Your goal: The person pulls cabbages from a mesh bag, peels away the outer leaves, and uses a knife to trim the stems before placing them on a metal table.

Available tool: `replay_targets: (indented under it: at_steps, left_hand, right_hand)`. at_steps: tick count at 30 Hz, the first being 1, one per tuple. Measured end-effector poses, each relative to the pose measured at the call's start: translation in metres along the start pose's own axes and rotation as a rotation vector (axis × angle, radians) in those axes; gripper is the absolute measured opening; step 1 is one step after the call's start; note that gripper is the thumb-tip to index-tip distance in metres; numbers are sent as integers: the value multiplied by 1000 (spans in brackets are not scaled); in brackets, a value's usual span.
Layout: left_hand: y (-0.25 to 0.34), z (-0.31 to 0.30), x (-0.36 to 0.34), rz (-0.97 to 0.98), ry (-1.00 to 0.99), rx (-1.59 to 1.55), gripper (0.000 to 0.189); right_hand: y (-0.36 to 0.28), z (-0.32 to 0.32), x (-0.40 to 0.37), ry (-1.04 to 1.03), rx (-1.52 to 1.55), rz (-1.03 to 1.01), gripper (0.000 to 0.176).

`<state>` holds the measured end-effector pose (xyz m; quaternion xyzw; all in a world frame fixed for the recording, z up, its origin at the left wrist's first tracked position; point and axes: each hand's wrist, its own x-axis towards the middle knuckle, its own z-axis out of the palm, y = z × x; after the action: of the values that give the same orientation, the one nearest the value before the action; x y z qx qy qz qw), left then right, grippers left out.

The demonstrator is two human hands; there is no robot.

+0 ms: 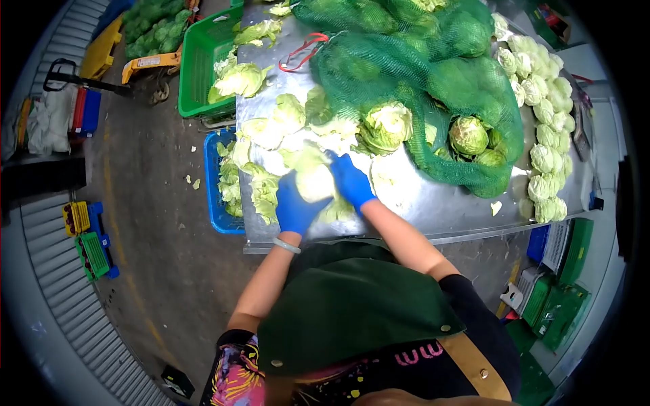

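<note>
Near the front edge of the metal table, a pale green cabbage sits between my two blue-gloved hands. My left hand is wrapped round its left and near side. Against its right side lies my right hand, its fingers bent toward the cabbage and partly smeared. Loose leaves lie around them. Beyond my right hand, a whole cabbage rests beside a green mesh sack that holds more cabbages.
Trimmed cabbages stand in rows along the table's right side. A green crate and a blue crate with leaves adjoin its left edge. A red tie lies by the sack. More crates stand at the lower right.
</note>
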<state>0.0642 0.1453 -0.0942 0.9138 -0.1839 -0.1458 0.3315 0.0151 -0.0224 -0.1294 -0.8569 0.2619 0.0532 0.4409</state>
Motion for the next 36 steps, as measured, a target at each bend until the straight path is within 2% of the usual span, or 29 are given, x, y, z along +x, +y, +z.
replay_targets:
  at_steps: [2,4,5,7,8,9,10,11,12,14,16,18,20,22,24,26,28,30,34,36]
  left_hand:
    - [-5,9,-22,168,-7,140,103]
    - [-23,5,-28,182,32,11,104]
    - [-37,4,-31,177,24,20,104]
    - [-61,-6,-33,287,10,-260,103]
    - [-65,-10,-36,283,10,-260,103]
    - [-63,-18,-40,301,-43,-262,96]
    - [-64,-25,-45,318,-101,-258,90]
    - [-71,-25,-46,318,-74,-237,77]
    - [-68,-30,-47,312,-69,-229,77]
    - [-49,-46,-52,349,-88,-13,68]
    - [-38,-46,-55,318,-40,18,63]
    - [-32,-41,-55,307,6,84,61]
    - [-29,-44,-45,365,32,142,60]
    - [-29,-50,-35,236,-118,79,63]
    - [-34,-51,-21,304,-53,110,65]
    - [-29,-58,-8,168,-150,157,66]
    - [-26,-61,0,155,-154,185,68]
    - [-28,-61,5,77,-207,232,70]
    - [-42,-55,13,83,-163,135,66]
    - [-54,-46,11,250,108,-54,62]
  right_hand:
    - [36,-2,33,-10,-110,-15,41]
    - [18,-14,24,-52,48,-107,44]
    - [5,-14,11,-7,173,-65,50]
    - [14,0,11,23,145,-52,48]
    - [20,5,16,57,111,-51,46]
    - [29,4,24,62,78,38,43]
    - [55,19,36,291,124,-17,43]
    - [62,11,42,366,132,-20,43]
    - [65,3,45,436,140,-24,43]
    - [48,-26,27,344,80,-218,45]
    - [10,-52,-9,296,14,-234,48]
    - [5,-56,-37,74,39,-161,51]
    - [11,-34,-59,-67,201,-75,57]
    - [5,-17,-68,-183,355,72,74]
    - [10,9,-66,-179,408,11,81]
    - [3,16,-59,-172,369,-18,84]
    - [-5,11,-47,-236,383,76,81]
    - [1,18,-38,-190,397,-4,79]
    - [-5,25,-29,-94,448,-59,80]
    - [-19,25,-35,-94,330,91,80]
